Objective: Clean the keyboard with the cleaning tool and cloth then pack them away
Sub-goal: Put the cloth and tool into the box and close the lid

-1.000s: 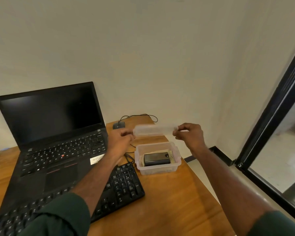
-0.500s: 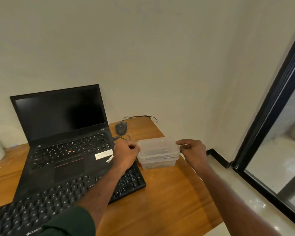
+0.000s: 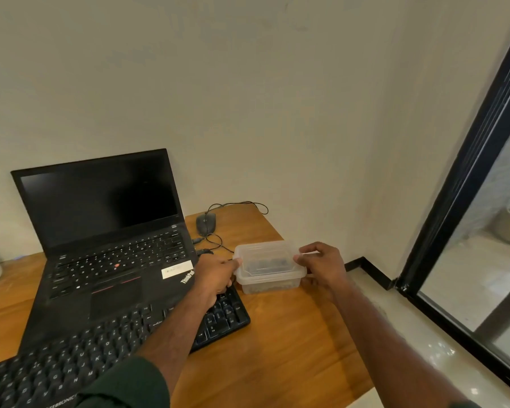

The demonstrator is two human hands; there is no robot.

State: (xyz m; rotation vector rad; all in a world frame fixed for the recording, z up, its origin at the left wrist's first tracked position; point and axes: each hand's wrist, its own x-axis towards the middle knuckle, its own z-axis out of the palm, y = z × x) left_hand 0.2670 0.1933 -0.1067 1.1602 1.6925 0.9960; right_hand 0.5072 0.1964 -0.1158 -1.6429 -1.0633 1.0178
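Left hand [image 3: 215,275] and right hand [image 3: 321,265]: fingers curled onto opposite short ends of the clear plastic container [image 3: 268,267], lid [image 3: 264,256] on top, a dark item dimly visible inside. Container stands on the tabletop [image 3: 292,334] just beyond the black keyboard [image 3: 109,348], beside the laptop [image 3: 109,240]. Step judged: packing away, closing; next calls for pressing the lid rim down evenly until seated.
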